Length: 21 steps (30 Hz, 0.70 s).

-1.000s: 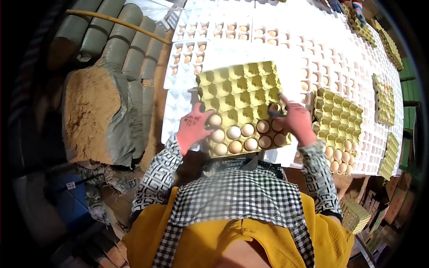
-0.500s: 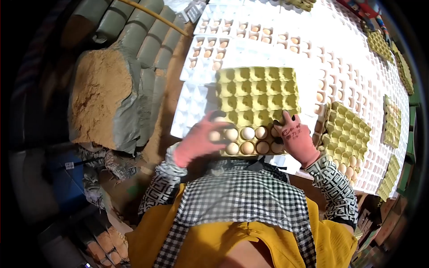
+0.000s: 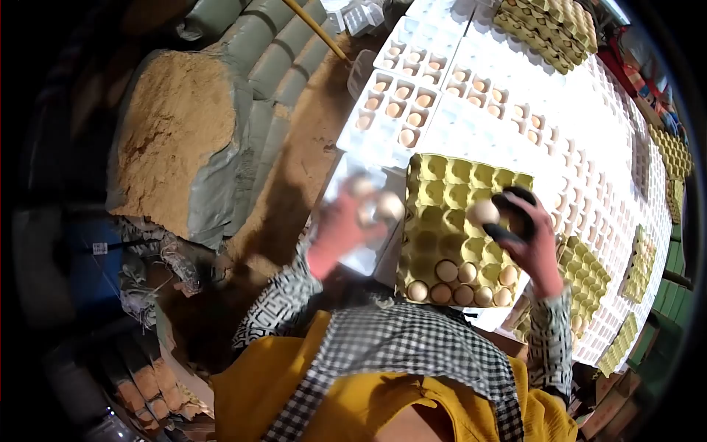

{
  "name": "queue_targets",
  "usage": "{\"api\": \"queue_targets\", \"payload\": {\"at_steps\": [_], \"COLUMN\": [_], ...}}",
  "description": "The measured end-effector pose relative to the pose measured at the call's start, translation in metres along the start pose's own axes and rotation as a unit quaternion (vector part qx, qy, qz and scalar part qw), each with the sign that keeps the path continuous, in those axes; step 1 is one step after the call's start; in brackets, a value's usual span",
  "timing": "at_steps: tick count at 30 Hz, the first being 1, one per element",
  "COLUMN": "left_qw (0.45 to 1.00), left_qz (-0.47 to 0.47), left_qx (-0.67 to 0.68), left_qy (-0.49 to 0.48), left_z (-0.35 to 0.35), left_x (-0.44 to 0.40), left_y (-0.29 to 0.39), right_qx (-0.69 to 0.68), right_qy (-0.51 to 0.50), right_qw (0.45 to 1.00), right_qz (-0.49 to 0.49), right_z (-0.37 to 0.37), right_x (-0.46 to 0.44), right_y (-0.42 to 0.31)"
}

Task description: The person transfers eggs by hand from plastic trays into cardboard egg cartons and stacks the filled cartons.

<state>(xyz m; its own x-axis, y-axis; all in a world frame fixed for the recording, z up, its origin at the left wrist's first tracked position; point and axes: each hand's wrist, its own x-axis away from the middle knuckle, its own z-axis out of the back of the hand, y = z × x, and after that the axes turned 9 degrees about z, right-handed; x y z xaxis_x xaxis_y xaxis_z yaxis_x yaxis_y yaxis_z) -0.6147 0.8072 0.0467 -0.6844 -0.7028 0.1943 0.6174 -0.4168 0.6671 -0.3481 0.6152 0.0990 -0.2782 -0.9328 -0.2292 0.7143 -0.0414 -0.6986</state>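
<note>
A yellow pulp egg tray (image 3: 436,193) lies before me, its near rows partly filled with eggs (image 3: 467,273). My left hand (image 3: 342,227), in a pink glove and blurred, holds several eggs (image 3: 388,205) over the white plastic tray (image 3: 366,255) left of the pulp tray. Dark fingertips of my gloved right hand (image 3: 532,236) are closed round one egg (image 3: 484,213) above the right part of the pulp tray.
White trays with eggs (image 3: 393,109) spread over the table. Stacked pulp trays (image 3: 546,29) stand at the back, and another pulp tray (image 3: 585,269) is at right. Left are an open sack of brown material (image 3: 177,132) and a yellow pole (image 3: 317,28).
My left hand has lifted several eggs from the pulp tray and moved left over the white tray. My right hand has picked up one egg. The view has shifted.
</note>
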Motion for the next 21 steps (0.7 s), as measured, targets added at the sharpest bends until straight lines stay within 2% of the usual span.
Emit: {"api": "queue_targets", "payload": {"at_steps": [1,2,3,5,6,7,8,9,11,12,13,14,16,18,20,21], "left_qw": [0.992,0.984,0.99,0.994,0.997,0.996,0.995,0.998,0.99,0.952,0.876,0.817,0.838,0.863,0.944,0.965], "left_qz": [0.102,0.109,0.066,0.012,0.016,0.019,0.035,0.049,-0.01,0.061,0.129,0.155,0.14,0.11,0.034,-0.018], "left_qx": [0.042,0.101,0.036,-0.036,-0.062,-0.088,-0.097,-0.042,0.105,0.29,0.462,0.545,0.481,0.382,0.183,0.101], "left_qy": [0.062,0.097,0.119,0.101,0.051,0.0,-0.016,0.019,0.096,0.074,0.056,0.107,0.217,0.312,0.273,0.242], "left_z": [0.008,0.008,0.005,-0.006,-0.014,-0.021,-0.023,-0.025,-0.025,-0.023,-0.024,-0.029,-0.043,-0.057,-0.073,-0.073], "left_x": [-0.019,-0.047,-0.079,-0.116,-0.131,-0.141,-0.145,-0.145,-0.145,-0.141,-0.138,-0.129,-0.113,-0.099,-0.087,-0.084], "left_y": [-0.015,-0.047,-0.074,-0.087,-0.095,-0.099,-0.096,-0.094,-0.115,-0.128,-0.139,-0.146,-0.152,-0.144,-0.149,-0.145], "right_qx": [0.061,0.08,0.107,0.15,0.158,0.157,0.17,0.183,0.192,0.157,0.08,0.079,0.058,0.073,0.084,0.057], "right_qy": [-0.016,-0.022,-0.049,-0.122,-0.142,-0.189,-0.254,-0.319,-0.334,-0.334,-0.316,-0.271,-0.204,-0.21,-0.246,-0.211], "right_qw": [0.998,0.996,0.992,0.968,0.954,0.938,0.923,0.903,0.902,0.891,0.916,0.932,0.957,0.958,0.954,0.963], "right_qz": [-0.001,0.029,0.047,0.16,0.211,0.246,0.234,0.222,0.196,0.264,0.234,0.228,0.197,0.183,0.152,0.155], "right_z": [-0.012,-0.032,-0.051,-0.09,-0.113,-0.137,-0.155,-0.171,-0.191,-0.189,-0.192,-0.198,-0.207,-0.219,-0.226,-0.223], "right_x": [-0.029,-0.052,-0.078,-0.129,-0.148,-0.164,-0.177,-0.187,-0.198,-0.207,-0.212,-0.213,-0.212,-0.208,-0.204,-0.204], "right_y": [-0.013,-0.01,-0.013,-0.007,0.008,0.027,0.037,0.046,0.071,0.078,0.084,0.087,0.084,0.088,0.087,0.075]}}
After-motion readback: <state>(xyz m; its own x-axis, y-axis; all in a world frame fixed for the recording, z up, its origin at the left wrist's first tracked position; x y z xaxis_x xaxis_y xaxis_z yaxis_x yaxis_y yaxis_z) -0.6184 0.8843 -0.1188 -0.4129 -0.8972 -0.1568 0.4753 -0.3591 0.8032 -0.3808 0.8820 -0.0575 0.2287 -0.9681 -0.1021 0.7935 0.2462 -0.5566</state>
